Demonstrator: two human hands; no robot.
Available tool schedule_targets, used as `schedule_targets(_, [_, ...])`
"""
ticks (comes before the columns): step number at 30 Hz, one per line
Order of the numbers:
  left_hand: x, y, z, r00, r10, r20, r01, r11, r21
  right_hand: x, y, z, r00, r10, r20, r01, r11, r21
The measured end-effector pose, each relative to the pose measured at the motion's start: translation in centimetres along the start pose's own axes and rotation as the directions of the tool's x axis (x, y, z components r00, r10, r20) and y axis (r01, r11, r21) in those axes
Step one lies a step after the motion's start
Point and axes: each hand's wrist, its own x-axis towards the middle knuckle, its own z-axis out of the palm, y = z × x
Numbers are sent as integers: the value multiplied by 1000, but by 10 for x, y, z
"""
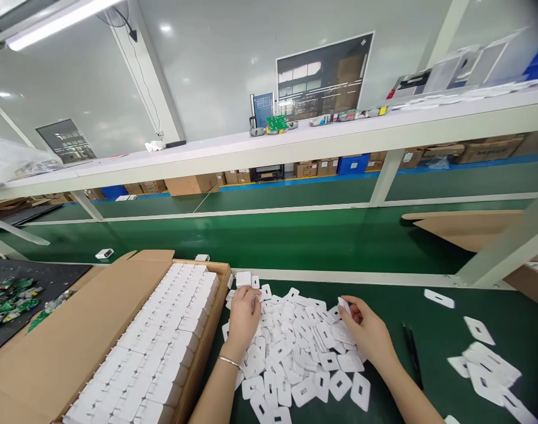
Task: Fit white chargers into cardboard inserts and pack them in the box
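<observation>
A wide pile of flat white plastic plates [295, 341], each with a small rectangular hole, lies on the green table. At the pile's far left edge is my left hand [245, 312], its fingers curled down beside a white block-like piece [243, 278]; what they grip, if anything, is hidden. On the pile's right side my right hand [366, 327] pinches one white plate [344, 305] between thumb and fingers, tilted up off the others. Left of the pile stands an open cardboard box [216, 341] packed with rows of white plastic housings [149, 347].
Right of my right hand lies a black pen-like tool [412, 356]. More white plates [490, 365] are scattered farther right. Green circuit boards [10, 300] sit on a black mat at the far left. A raised white shelf [233, 156] crosses above the table's back edge.
</observation>
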Motion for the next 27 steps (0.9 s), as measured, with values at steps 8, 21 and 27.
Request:
schedule_targets(8, [15, 26, -5, 996, 38, 80, -49, 989, 139, -5, -8, 0, 999, -51, -7, 51, 999, -4])
schedule_targets(21, [60, 32, 10, 946, -77, 314, -68, 902, 425, -7, -12, 1, 999, -50, 18, 50, 999, -3])
schedule_targets(27, [155, 11, -11, 935, -248, 254, 56, 809, 585, -7, -14, 1, 997, -73, -18, 73, 997, 5])
